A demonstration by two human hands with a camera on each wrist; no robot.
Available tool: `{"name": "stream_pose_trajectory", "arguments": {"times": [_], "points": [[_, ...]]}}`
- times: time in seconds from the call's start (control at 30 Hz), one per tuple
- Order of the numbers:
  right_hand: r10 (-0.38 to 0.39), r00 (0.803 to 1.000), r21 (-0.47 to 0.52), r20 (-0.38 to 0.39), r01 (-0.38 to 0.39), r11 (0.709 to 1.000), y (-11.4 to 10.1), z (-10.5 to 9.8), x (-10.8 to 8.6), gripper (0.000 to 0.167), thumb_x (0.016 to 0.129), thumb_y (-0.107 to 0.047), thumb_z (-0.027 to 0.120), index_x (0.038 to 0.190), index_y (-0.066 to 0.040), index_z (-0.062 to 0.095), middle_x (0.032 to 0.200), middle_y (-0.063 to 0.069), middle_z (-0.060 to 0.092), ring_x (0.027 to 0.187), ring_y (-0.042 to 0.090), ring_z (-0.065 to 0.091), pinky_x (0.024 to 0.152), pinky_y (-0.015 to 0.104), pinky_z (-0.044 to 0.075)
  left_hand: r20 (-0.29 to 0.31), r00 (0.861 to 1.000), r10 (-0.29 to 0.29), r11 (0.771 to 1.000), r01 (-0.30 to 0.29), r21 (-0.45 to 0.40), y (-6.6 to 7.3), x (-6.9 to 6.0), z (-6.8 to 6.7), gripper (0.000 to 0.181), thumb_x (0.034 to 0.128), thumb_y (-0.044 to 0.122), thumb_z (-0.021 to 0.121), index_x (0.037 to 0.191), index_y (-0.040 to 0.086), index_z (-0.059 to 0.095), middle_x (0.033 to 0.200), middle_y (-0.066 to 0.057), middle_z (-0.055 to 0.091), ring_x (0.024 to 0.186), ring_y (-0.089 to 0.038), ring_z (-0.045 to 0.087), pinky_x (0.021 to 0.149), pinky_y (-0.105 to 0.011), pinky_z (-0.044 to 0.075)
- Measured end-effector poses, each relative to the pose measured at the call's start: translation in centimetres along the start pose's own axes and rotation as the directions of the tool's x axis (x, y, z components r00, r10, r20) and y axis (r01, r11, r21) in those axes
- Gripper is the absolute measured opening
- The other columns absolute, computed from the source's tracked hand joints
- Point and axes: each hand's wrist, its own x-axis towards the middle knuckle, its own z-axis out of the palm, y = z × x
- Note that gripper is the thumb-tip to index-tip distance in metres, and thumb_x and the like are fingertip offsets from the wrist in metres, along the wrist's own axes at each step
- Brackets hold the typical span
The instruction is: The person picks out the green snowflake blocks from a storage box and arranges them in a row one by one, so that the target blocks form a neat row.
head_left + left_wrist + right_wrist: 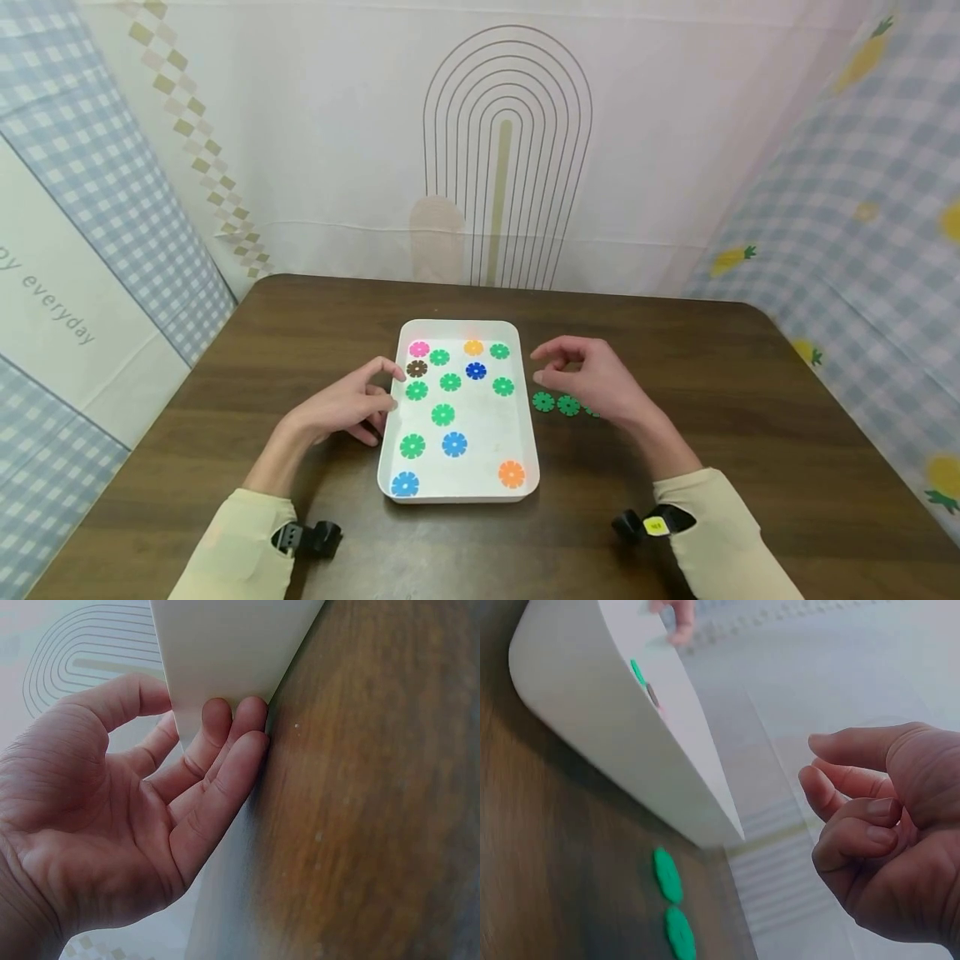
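A white rectangular tray (487, 425) lies on the table, with flat, notched plastic discs inside it. At its left side my left hand (352, 404) holds the wall, the other fingers against the outside in the left wrist view. Right of the tray, my right hand (596, 379) hovers with nothing in it; thumb and index tips stand slightly apart, the other fingers curled. Beneath and beside it a row of green discs (568, 406) lies on the table, partly hidden by the hand. In the tray are several green discs (442, 414), an orange disc (512, 474) and a brown disc (417, 368).
Also inside the tray are a pink disc (419, 349), a dark blue disc (476, 371), a yellow-orange disc (473, 347) and light blue discs (454, 444). The brown wooden table (735, 417) extends around it, with a patterned cloth (337, 125) hanging behind.
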Motion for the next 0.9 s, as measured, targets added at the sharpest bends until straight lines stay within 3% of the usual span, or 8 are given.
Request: {"name": "stream_pose_trajectory", "arguments": {"times": [0.1, 0.27, 0.53, 0.9], "points": [[-0.022, 0.999, 0.017, 0.039, 0.021, 1.0, -0.5, 1.3, 0.4, 0.028, 0.094, -0.017, 0.078, 0.121, -0.007, 0.074, 0.098, 0.01, 0.066, 0.088, 0.026, 0.058, 0.064, 0.03, 0.05, 0.0, 1.0, 0.0, 1.0, 0.0, -0.001, 0.0, 0.0, 0.0, 0.046, 0.1009, 0.014, 0.06, 0.143, 0.012, 0.042, 0.097, -0.013, 0.065, 0.079, -0.022, 0.064, 0.066, -0.038, 0.062], [-0.07, 0.992, 0.03, 0.101, 0.067, 0.997, -1.1, 3.5, 0.7, 0.027, 0.093, -0.015, 0.078, 0.118, -0.005, 0.075, 0.093, 0.009, 0.065, 0.082, 0.026, 0.056, 0.066, 0.031, 0.049, 0.001, 1.0, 0.003, 1.0, -0.003, -0.004, -0.1, 0.0, 0.0, 0.045, 0.101, 0.014, 0.059, 0.142, 0.012, 0.042, 0.097, -0.013, 0.065, 0.079, -0.022, 0.064, 0.065, -0.037, 0.062], [-0.065, 0.986, 0.016, 0.153, 0.063, 0.998, -2.3, 6.6, 1.0, 0.024, 0.093, -0.016, 0.08, 0.116, -0.011, 0.077, 0.094, 0.005, 0.067, 0.092, 0.026, 0.059, 0.069, 0.031, 0.048, 0.004, 1.0, -0.002, 1.0, 0.002, -0.015, -0.2, 0.1, 0.0, 0.046, 0.1003, 0.014, 0.06, 0.142, 0.013, 0.041, 0.099, -0.013, 0.064, 0.079, -0.022, 0.064, 0.066, -0.038, 0.062], [-0.086, 0.969, -0.048, 0.232, 0.1, 0.994, -3.4, 9.5, 0.9, 0.027, 0.091, -0.017, 0.082, 0.117, -0.014, 0.076, 0.093, 0.0, 0.066, 0.083, 0.022, 0.059, 0.063, 0.031, 0.049, 0.008, 1.0, -0.008, 1.0, 0.008, -0.016, -0.2, 0.2, 0.0, 0.047, 0.0998, 0.014, 0.059, 0.143, 0.012, 0.041, 0.099, -0.013, 0.065, 0.078, -0.022, 0.065, 0.066, -0.038, 0.063]]}}
